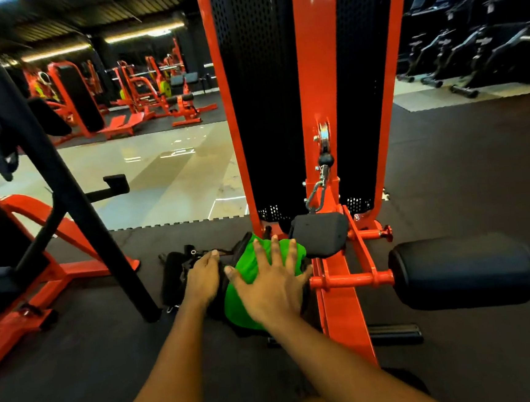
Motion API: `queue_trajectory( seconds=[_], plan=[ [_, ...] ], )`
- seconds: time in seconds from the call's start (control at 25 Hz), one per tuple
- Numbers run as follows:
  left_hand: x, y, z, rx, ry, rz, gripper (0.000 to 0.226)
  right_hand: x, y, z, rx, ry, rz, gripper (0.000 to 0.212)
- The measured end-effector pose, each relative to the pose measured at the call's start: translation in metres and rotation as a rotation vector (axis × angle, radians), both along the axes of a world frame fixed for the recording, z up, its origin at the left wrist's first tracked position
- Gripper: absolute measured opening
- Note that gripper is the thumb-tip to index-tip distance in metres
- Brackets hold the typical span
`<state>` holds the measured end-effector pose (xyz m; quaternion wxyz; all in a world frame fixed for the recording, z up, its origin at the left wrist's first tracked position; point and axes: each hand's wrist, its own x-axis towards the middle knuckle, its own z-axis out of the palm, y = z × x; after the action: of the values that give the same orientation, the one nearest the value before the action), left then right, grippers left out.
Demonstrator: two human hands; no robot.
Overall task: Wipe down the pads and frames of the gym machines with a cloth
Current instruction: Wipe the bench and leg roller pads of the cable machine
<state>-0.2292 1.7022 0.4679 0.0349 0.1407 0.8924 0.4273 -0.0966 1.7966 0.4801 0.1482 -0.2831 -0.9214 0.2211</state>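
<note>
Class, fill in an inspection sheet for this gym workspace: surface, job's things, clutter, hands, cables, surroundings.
Surface: black rubber floor mat; pale glossy floor beyond.
Job's things: green cloth draped left of the orange frame; bare roller pad on the right; smaller pad behind the cloth.
Clutter: black straps on the mat beside the cloth.
Hands: right hand flat, fingers spread, pressing the cloth; left hand beside it, blurred, grip unclear.
Cables: carabiner hanging below a pulley.
Surroundings: orange machines far left; dark cardio machines far right.
</note>
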Motion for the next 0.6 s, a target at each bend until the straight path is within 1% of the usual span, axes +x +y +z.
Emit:
queue_trajectory(
  seconds=[0.04, 0.08, 0.16, 0.24, 0.32, 0.44, 0.48, 0.52, 0.6],
  plan=[
    [-0.003, 0.0, -0.004, 0.044, 0.003, -0.02, 0.04, -0.007, -0.002, 0.0, 0.001, -0.066, -0.031, 0.092],
    [-0.003, 0.0, -0.005, 0.079, 0.028, -0.011, 0.042, -0.014, -0.002, 0.001, 0.003, -0.102, -0.062, 0.092],
    [-0.005, 0.0, -0.009, 0.12, 0.058, 0.012, 0.05, -0.025, -0.001, 0.007, 0.022, -0.124, -0.11, 0.083],
    [-0.003, 0.0, -0.012, 0.149, 0.07, 0.034, 0.053, -0.036, 0.006, 0.014, 0.055, -0.112, -0.121, 0.069],
    [0.0, 0.001, -0.012, 0.176, 0.068, 0.032, 0.051, -0.049, 0.023, 0.022, 0.03, -0.127, -0.052, 0.058],
    [0.002, -0.002, -0.013, 0.192, 0.084, 0.043, 0.049, -0.056, 0.054, 0.034, -0.132, -0.177, 0.098, 0.053],
    [0.003, -0.002, -0.013, 0.182, 0.076, 0.043, 0.049, -0.052, 0.06, 0.033, -0.149, -0.157, 0.121, 0.05],
    [0.003, -0.003, -0.012, 0.177, 0.07, 0.034, 0.048, -0.044, 0.06, 0.028, -0.122, -0.11, 0.128, 0.047],
    [0.005, -0.003, -0.009, 0.188, 0.045, 0.031, 0.043, -0.02, 0.054, 0.005, -0.001, 0.096, 0.107, 0.043]
  ],
)
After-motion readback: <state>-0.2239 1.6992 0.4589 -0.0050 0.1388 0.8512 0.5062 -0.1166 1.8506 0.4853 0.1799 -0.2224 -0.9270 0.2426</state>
